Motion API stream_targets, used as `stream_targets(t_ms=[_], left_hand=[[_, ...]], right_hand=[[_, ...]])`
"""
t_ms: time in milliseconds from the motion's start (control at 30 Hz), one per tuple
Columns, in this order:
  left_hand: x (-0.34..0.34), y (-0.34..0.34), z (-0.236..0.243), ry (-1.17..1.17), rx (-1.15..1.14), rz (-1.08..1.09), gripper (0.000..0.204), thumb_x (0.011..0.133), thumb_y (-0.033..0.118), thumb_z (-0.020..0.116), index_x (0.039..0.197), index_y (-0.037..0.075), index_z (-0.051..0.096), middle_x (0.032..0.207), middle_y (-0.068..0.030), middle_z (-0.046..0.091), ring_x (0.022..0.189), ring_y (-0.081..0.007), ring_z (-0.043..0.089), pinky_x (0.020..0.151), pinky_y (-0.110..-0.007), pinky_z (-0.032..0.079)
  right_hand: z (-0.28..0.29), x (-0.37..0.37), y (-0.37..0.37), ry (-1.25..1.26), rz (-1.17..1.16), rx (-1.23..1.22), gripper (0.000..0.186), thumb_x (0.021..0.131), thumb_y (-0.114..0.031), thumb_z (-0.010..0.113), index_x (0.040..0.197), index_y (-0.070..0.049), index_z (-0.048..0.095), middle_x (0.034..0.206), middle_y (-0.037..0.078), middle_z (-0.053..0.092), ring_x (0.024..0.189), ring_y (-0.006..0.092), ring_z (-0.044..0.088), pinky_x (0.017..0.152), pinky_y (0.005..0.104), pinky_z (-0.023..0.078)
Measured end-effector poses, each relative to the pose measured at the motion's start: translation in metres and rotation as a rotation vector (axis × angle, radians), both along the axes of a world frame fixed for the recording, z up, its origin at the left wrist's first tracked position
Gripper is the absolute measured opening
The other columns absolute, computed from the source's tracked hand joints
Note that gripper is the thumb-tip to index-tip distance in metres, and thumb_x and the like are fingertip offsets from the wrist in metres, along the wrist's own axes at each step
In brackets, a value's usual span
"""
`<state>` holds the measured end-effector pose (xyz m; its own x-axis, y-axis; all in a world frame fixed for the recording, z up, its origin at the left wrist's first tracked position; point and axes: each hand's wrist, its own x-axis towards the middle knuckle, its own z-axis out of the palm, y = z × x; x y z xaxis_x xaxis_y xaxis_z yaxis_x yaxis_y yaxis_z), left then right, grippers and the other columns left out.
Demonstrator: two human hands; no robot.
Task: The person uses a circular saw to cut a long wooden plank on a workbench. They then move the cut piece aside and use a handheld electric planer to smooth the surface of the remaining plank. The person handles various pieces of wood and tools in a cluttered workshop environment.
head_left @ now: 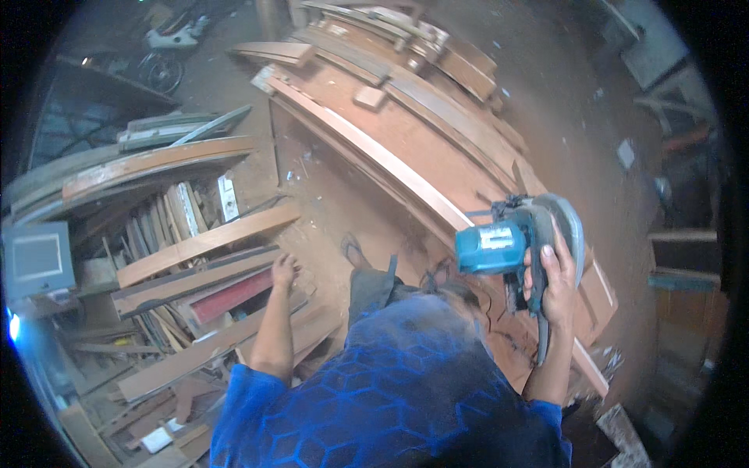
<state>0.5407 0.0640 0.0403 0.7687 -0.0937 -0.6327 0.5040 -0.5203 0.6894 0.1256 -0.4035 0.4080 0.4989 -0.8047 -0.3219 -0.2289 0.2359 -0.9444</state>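
My right hand [555, 274] grips the black handle of a teal power saw [493, 248], with a round, pale guard on its right side. The saw is over the right end of a long, pale wooden strip [374, 150]. Whether its base touches the wood I cannot tell. This strip runs along the near edge of a wood-topped workbench [425, 129]. My left hand [286, 271] hangs off to the left with its fingers loosely apart, holding nothing, above a stack of boards. Just beyond that hand is a plank [207, 243].
More planks and a small wood block [370, 97] lie on the bench. Scrap boards and a red piece [232, 296] are piled at the left, near a grey-blue box [37, 261]. A cord [499, 331] hangs near my right side. Sawdust covers the floor.
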Motion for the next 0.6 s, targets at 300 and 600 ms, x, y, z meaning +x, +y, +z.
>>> stream_targets(t_ms=[300, 600], left_hand=[[-0.231, -0.104, 0.046, 0.352, 0.105, -0.660, 0.049, 0.099, 0.035, 0.066, 0.138, 0.007, 0.059, 0.116, -0.0098, 0.071, 0.092, -0.0180, 0.069, 0.078, -0.033, 0.054], [-0.224, -0.021, -0.044, 0.380, 0.286, -0.667, 0.046, 0.100, 0.043, 0.059, 0.130, 0.008, 0.061, 0.118, -0.0124, 0.069, 0.095, -0.0241, 0.070, 0.075, -0.041, 0.056]], right_hand=[[-0.007, -0.199, 0.017, 0.062, -0.376, -0.009, 0.060, 0.105, -0.028, 0.052, 0.160, -0.010, 0.034, 0.087, 0.006, 0.059, 0.058, 0.0105, 0.053, 0.043, 0.0234, 0.044], [0.025, -0.356, 0.165, -0.003, -0.640, -0.082, 0.053, 0.107, -0.032, 0.049, 0.154, -0.007, 0.040, 0.089, 0.007, 0.060, 0.057, 0.0111, 0.053, 0.042, 0.0244, 0.045]])
